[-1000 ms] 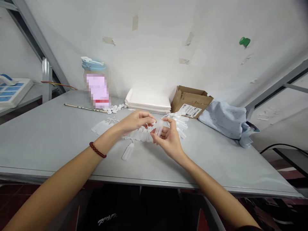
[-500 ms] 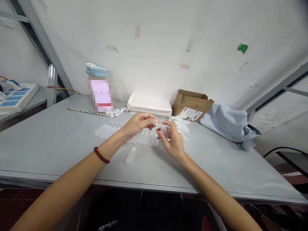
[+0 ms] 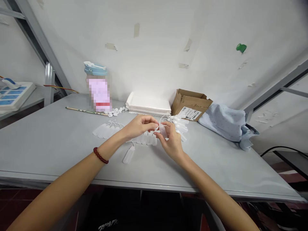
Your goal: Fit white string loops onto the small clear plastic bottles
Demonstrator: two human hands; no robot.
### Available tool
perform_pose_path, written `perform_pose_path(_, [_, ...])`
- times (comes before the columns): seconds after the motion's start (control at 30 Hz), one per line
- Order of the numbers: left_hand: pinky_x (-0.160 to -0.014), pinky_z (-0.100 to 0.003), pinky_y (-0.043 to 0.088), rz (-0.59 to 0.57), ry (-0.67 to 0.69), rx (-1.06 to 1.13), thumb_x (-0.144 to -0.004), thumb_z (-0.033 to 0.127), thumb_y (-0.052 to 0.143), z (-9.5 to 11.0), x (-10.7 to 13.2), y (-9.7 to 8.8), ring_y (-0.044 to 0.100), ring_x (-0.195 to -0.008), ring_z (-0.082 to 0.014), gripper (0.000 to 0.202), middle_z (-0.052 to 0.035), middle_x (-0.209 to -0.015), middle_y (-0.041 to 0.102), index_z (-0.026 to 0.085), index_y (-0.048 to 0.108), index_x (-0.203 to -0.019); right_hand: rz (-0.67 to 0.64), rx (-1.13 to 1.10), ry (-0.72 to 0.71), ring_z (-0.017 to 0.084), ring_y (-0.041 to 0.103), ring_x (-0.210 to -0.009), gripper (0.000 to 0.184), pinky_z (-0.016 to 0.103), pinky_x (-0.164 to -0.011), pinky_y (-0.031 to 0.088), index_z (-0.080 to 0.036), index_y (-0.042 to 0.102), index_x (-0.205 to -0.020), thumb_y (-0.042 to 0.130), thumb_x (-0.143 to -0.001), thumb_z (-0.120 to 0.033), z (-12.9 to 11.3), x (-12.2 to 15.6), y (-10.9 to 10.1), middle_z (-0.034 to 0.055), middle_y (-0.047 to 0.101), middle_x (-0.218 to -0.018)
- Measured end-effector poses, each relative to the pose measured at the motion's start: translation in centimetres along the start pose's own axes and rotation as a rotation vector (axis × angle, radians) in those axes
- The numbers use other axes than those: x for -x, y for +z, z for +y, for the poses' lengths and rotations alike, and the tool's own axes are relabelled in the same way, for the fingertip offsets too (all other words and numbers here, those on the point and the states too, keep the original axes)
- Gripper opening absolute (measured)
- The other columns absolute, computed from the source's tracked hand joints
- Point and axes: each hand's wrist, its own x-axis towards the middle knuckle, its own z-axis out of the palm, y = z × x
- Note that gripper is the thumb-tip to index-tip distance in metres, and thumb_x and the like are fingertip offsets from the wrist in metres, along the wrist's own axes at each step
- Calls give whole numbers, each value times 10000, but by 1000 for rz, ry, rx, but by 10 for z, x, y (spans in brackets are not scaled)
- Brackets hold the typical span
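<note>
Left hand (image 3: 141, 125): grip looks pinched on a small white piece (image 3: 156, 128). Right hand (image 3: 172, 140): grip clamped on a clear tag (image 3: 163, 131), held above the desk (image 3: 221, 163), near left fingertips. Best: light pinch, wrists steady, don't bend the plastic. Grey desk; loose tags (image 3: 106, 130), white stack (image 3: 149, 104), carton (image 3: 191, 106); tape scraps (image 3: 136, 30) on wall (image 3: 158, 38).

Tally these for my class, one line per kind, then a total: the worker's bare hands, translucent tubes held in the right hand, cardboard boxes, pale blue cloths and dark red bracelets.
Bare hands, left hand and right hand: 2
Translucent tube: 1
Cardboard box: 1
Pale blue cloth: 1
Dark red bracelet: 1
Total: 6
</note>
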Motion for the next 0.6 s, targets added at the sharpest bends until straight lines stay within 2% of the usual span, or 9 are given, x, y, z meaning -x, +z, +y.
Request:
perform_pose_path(0.1, [-618,-253,413,15,-20,-30,-768,290,593,0,0,0,547,-667,-127,146,-8,-688,616,174,679,-750,13,26,-29,148,594,-595,312,279,-544,459,-222,386,-1127,525,-871,-333,0,-1,0,38,647,-867])
perform_pose_path(0.2, [-639,-264,432,79,-34,-9,-759,316,612,2,1,-2,547,-658,-128,160,-9,-689,617,173,684,-752,22,89,-64,156,572,-609,277,290,-554,444,-214,395,-1139,469,-890,-312,1,-3,0,57,629,-903])
perform_pose_path(0.3, [-675,-274,452,125,-2,82,-756,316,627,3,2,-4,546,-670,-126,158,-13,-704,614,169,684,-758,-44,146,-33,167,561,-611,279,296,-546,423,-200,400,-1158,422,-906,-317,-1,-4,-2,76,619,-926])
perform_pose_path(0.47, [-685,-268,469,112,56,121,-753,319,658,5,2,-3,551,-689,-121,175,-28,-764,641,154,683,-806,-177,174,-2,165,546,-588,297,284,-551,396,-184,410,-1159,323,-948,-375,-7,-4,-6,48,620,-827])
perform_pose_path(0.6, [-641,-242,467,94,54,27,-760,333,650,7,2,-2,545,-656,-103,191,-16,-762,642,151,679,-810,-191,173,-5,164,561,-628,310,276,-580,395,-199,445,-1119,240,-972,-379,-11,-4,-8,40,623,-821])
